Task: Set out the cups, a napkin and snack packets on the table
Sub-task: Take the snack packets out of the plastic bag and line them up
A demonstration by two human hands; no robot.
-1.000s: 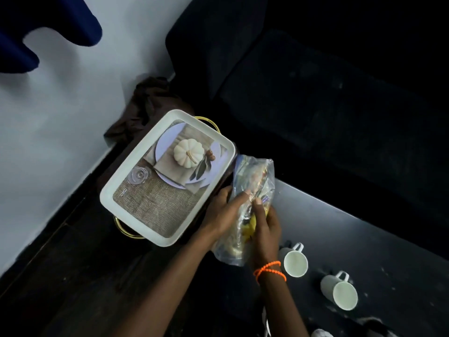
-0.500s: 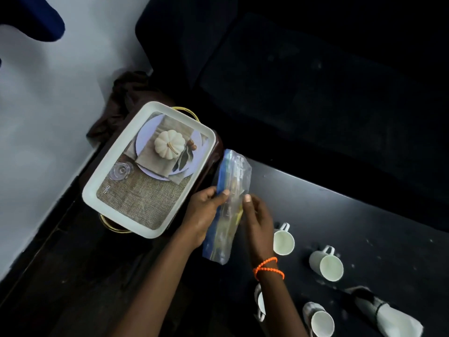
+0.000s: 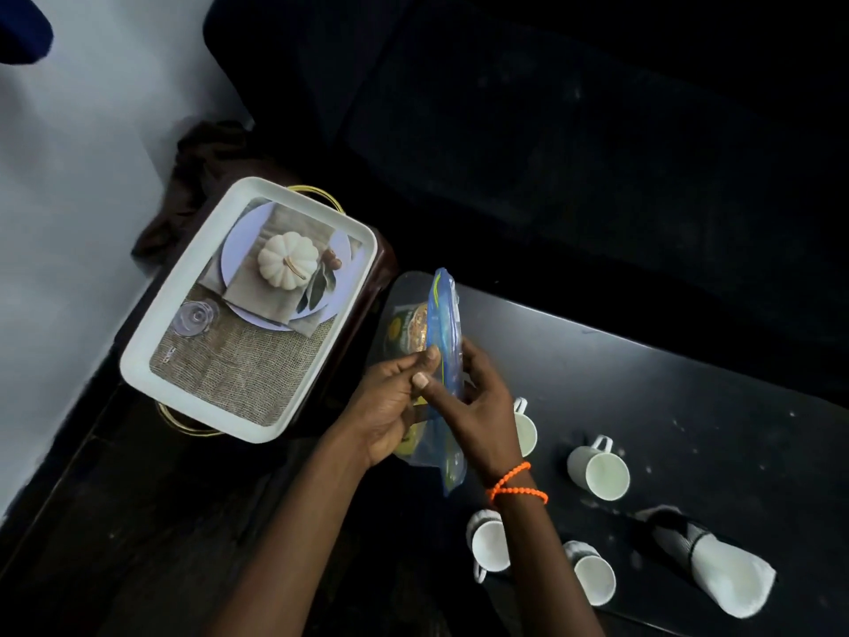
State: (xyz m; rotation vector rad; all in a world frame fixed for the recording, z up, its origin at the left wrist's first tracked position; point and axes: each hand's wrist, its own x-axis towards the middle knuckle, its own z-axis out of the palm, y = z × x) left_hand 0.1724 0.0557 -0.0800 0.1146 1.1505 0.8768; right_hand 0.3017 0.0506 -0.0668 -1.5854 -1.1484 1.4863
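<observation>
Blue snack packet (image 3: pixel 443 342) held on edge above the near-left end of the black table (image 3: pixel 666 383), long axis running from far to near, top seam pointing away toward the sofa, lower corner dipping down toward the viewer past the wrist. Thin side turned up to the camera, so little of the printed face legible. A second packet (image 3: pixel 406 331), clear with a yellow-green label, visible just left of and behind the blue one, apparently in the same grasp, though whether held or resting on the table edge cannot be told.

Left hand (image 3: pixel 390 411) curled around the packets from the left, thumb and forefinger pinching the blue film near its middle. Right hand (image 3: pixel 478 406) wrapped round from the right, fingers folded against the far face, orange bead bracelet (image 3: pixel 517 485) at the wrist. Probably held upright between both hands to separate or straighten the packets before laying them flat.

Four white cups out on the table: one (image 3: pixel 526 429) partly hidden behind the right hand, one (image 3: pixel 597 468) to its right, two nearer ones (image 3: pixel 489 542) and (image 3: pixel 592 577) side by side. Rolled napkin (image 3: pixel 716 572) with a dark band lying near-right of them. Cups and napkin apparently placed; packets judged the remaining step.

To the left, apart from the table, a white tray (image 3: pixel 151 360) with gold handles and a printed pumpkin picture.
</observation>
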